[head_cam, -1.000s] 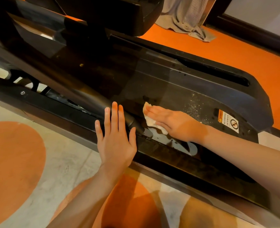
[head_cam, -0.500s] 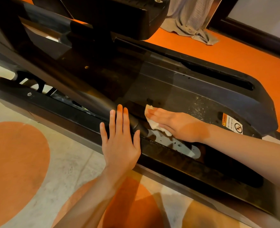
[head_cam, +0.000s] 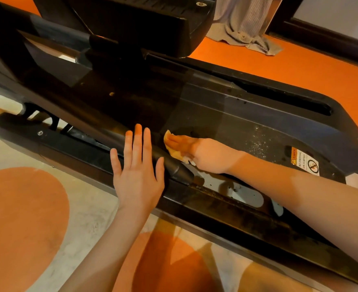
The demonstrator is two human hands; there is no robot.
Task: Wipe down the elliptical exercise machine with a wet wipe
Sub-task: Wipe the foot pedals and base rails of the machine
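Our right hand (head_cam: 203,153) has pushed the wet wipe (head_cam: 174,151) farther along the elliptical (head_cam: 247,123), fingers flat; left hand (head_cam: 137,175) stays spread; orange floor (head_cam: 300,66) beyond

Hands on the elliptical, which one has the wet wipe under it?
The right hand, reaching in from the right, presses the wet wipe flat on the black base. The left hand lies bare, fingers spread, on the near rail.

The elliptical machine (head_cam: 226,114) looked like glossy black plastic, dust-speckled; the wet wipe (head_cam: 175,153) soft, crumpled cloth; the floor (head_cam: 85,211) matt.
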